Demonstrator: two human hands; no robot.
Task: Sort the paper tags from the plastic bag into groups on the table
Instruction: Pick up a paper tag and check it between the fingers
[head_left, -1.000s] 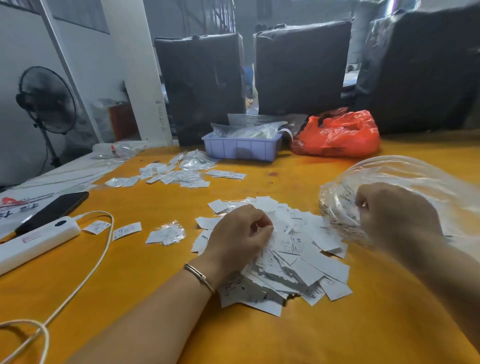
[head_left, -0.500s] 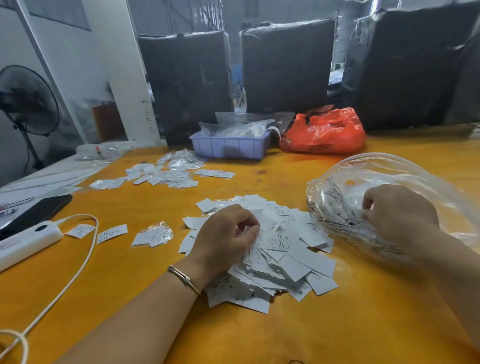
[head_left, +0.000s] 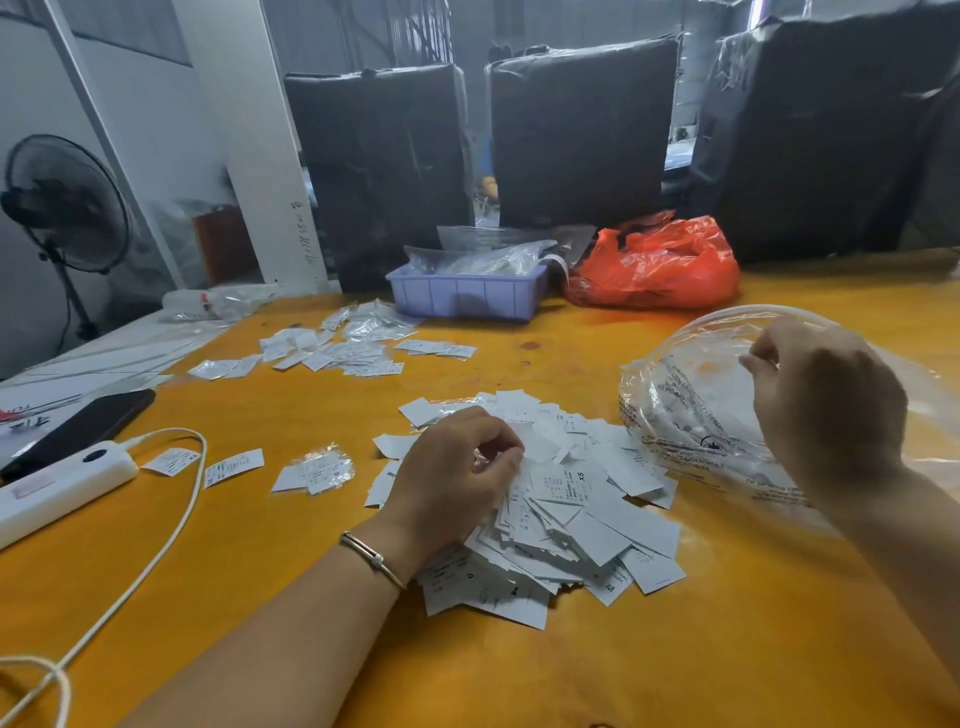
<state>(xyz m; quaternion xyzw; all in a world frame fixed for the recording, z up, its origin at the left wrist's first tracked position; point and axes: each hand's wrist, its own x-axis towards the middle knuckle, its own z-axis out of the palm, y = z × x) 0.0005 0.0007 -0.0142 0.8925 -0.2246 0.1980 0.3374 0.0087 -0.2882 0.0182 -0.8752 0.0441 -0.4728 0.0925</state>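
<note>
While the left hand (head_left: 457, 467) rests on the heap of paper tags (head_left: 561, 509) at the middle of the yellow table (head_left: 727, 649), its fingers are curled down into the tags, apparently pinching a few, though the fingertips are hidden. The right hand (head_left: 826, 410) pinches the mouth of the clear plastic bag (head_left: 691, 415), which lies on the table just right of the heap, with some tags visible inside. Farther back, sorted tags (head_left: 337, 348) lie in small groups, some in clear sleeves. A lavender bin (head_left: 467, 296) and a red bag (head_left: 660, 265) stand at the far edge. At left lie a white power bank (head_left: 57, 488) with its cable (head_left: 171, 525) and a dark phone (head_left: 83, 426).
</note>
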